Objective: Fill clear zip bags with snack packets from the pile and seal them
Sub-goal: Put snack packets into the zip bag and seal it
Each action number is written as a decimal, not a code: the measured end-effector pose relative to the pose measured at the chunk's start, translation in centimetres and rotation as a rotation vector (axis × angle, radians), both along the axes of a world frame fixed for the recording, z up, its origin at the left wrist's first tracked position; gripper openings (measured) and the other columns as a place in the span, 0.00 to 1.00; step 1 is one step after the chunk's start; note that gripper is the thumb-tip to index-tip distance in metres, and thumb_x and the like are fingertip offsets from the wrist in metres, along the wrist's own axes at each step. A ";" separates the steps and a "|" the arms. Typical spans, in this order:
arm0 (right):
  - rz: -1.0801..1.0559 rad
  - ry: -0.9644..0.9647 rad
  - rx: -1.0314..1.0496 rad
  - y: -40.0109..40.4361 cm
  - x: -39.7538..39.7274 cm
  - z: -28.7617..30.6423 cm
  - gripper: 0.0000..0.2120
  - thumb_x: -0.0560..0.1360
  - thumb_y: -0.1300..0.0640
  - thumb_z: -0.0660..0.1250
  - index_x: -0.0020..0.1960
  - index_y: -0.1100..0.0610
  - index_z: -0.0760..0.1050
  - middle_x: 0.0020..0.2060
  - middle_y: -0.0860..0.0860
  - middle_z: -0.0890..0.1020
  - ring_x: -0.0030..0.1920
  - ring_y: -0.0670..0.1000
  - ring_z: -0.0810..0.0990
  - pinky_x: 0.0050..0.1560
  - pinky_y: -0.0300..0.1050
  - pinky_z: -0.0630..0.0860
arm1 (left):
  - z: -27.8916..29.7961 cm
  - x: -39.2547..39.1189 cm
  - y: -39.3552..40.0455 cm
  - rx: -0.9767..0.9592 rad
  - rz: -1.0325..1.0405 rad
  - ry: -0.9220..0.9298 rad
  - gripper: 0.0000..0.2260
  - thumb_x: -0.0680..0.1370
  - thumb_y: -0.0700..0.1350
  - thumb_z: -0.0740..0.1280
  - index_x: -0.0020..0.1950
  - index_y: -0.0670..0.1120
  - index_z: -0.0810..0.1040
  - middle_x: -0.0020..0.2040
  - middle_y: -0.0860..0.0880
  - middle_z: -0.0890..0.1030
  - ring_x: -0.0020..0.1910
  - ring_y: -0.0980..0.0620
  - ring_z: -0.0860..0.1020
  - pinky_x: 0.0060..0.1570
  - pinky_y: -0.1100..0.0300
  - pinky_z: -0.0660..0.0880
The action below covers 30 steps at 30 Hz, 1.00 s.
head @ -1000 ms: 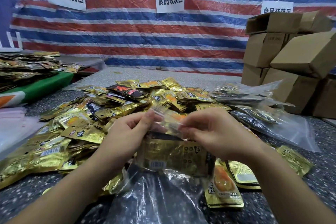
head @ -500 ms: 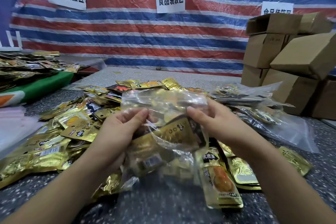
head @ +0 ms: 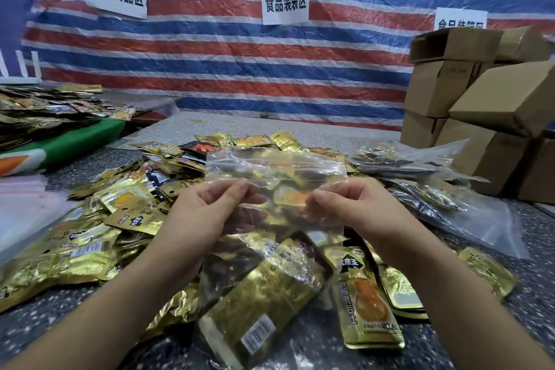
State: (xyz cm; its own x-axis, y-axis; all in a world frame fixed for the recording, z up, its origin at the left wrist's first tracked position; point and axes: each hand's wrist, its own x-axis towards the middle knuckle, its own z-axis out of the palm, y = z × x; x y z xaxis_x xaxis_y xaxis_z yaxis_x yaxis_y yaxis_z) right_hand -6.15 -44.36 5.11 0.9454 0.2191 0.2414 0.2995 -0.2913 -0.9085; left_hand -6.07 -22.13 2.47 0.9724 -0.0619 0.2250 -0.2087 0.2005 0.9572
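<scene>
Head view: left hand (head: pixel 210 213) and right hand (head: pixel 357 207) pinch the packet-filled zip bag (head: pixel 270 219) held above the near pile (head: pixel 120 219) — uneven pinching could leave the seal gaping, spilling packets.

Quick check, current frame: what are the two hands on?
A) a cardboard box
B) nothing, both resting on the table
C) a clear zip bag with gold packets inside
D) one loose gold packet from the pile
C: the left hand and right hand each pinch the clear zip bag below its top edge, with gold packets inside its lower part.
</scene>
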 end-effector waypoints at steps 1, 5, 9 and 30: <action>0.014 -0.007 -0.016 -0.1 0.0 0.1 0.12 0.80 0.60 0.65 0.41 0.61 0.84 0.37 0.54 0.86 0.37 0.47 0.84 0.41 0.37 0.79 | 0.0 0.0 0.0 0.005 -0.008 0.004 0.10 0.72 0.50 0.66 0.42 0.47 0.85 0.45 0.43 0.86 0.38 0.48 0.85 0.30 0.63 0.78; 0.078 0.023 -0.033 -0.4 -0.2 0.1 0.17 0.81 0.61 0.62 0.38 0.61 0.83 0.36 0.55 0.86 0.34 0.46 0.82 0.38 0.35 0.77 | -0.1 -0.1 0.0 -0.002 -0.053 0.047 0.13 0.72 0.53 0.67 0.43 0.45 0.85 0.43 0.42 0.86 0.33 0.51 0.84 0.27 0.64 0.76; 0.115 0.039 0.067 -0.8 0.3 -0.2 0.10 0.79 0.63 0.65 0.42 0.60 0.83 0.38 0.56 0.86 0.38 0.52 0.84 0.45 0.45 0.79 | 0.0 0.3 0.3 -0.044 -0.096 0.098 0.17 0.72 0.58 0.65 0.41 0.47 0.86 0.47 0.42 0.86 0.38 0.45 0.85 0.31 0.59 0.80; -0.541 -0.228 -0.359 -2.6 8.8 -0.5 0.06 0.80 0.59 0.63 0.54 0.54 0.79 0.49 0.50 0.83 0.52 0.52 0.80 0.46 0.41 0.74 | -1.0 0.8 0.1 0.078 -0.003 0.083 0.10 0.80 0.44 0.64 0.48 0.42 0.84 0.45 0.45 0.87 0.42 0.47 0.86 0.30 0.64 0.77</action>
State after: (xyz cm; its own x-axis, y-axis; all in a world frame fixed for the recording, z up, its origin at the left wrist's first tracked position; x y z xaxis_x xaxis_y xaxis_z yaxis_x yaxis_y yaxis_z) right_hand 2.65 -47.01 4.59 0.8787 -0.1655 0.4478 0.1996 -0.7247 -0.6595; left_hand -5.29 -22.06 1.43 0.9872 -0.0793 0.1380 -0.1275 0.1251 0.9839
